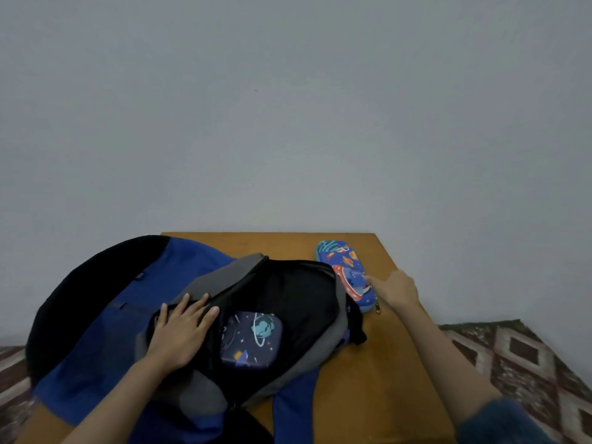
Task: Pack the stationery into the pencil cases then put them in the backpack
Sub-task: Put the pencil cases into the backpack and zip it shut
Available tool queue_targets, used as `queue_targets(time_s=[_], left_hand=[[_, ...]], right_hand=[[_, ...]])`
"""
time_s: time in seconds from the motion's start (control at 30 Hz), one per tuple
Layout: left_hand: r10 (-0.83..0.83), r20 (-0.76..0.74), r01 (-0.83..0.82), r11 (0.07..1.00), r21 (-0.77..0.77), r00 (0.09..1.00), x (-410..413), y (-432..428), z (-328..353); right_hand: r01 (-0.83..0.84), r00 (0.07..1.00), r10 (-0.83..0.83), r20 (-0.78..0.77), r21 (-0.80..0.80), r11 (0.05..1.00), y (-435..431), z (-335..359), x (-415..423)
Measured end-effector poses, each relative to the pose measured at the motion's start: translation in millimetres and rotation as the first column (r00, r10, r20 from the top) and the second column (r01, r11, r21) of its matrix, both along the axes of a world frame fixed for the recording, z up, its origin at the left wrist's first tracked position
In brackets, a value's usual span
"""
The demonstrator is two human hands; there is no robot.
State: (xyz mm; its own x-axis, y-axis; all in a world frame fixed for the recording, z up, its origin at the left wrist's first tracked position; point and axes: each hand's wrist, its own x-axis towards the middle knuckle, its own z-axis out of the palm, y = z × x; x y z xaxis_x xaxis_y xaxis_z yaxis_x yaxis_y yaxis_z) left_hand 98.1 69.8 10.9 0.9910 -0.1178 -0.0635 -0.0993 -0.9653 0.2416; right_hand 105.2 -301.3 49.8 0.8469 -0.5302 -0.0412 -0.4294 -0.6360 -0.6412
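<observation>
So the left hand (179, 331) lies flat, fingers straight, on the backpack (105, 315), with the dark pencil case (253, 341) already inside. The right hand (395, 290) touches the blue pencil case (346, 270) mid-right, can't tell if it's gripping. If the flat hand lifts, the opening could flop shut.

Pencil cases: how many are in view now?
2. The dark case sits inside the open backpack; the bright blue case lies on the table by the right hand. Others may be hidden inside.

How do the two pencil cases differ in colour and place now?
The dark navy pencil case lies inside the open backpack; the bright blue pencil case lies outside it on the table. The navy one shows a ringed planet; the blue one shows red and orange figures. Both look closed.
</observation>
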Motion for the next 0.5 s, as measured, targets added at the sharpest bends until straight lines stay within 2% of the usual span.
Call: queue_targets(time_s=[0.1, 0.17, 0.23, 0.33, 0.5], left_hand=[[0.004, 0.010, -0.004, 1.000, -0.002, 1.000, 0, -2, -1], [0.013, 0.017, -0.013, 1.000, -0.011, 1.000, 0, -3, -2], [0.021, 0.023, -0.020, 1.000, -0.016, 1.000, 0, -2, -3], [0.024, 0.036, -0.023, 1.000, -0.022, 0.999, 0, -2, -3], [0.015, 0.041, -0.014, 1.000, -0.021, 0.999, 0, -2, -3]], right_hand=[[-0.077, 0.989, 0.091, -0.120, 0.117, 0.990, -17, -25, 8], [-0.131, 0.968, 0.143, -0.204, 0.067, 0.989, -20, -34, 15], [-0.138, 0.965, 0.152, -0.214, 0.079, 0.987, -21, -42, 24], [-0.108, 0.980, 0.143, -0.139, 0.231, 0.967, -21, -50, 33], [-0.041, 0.998, 0.018, 0.062, 0.398, 0.916, -8, -45, 36]])
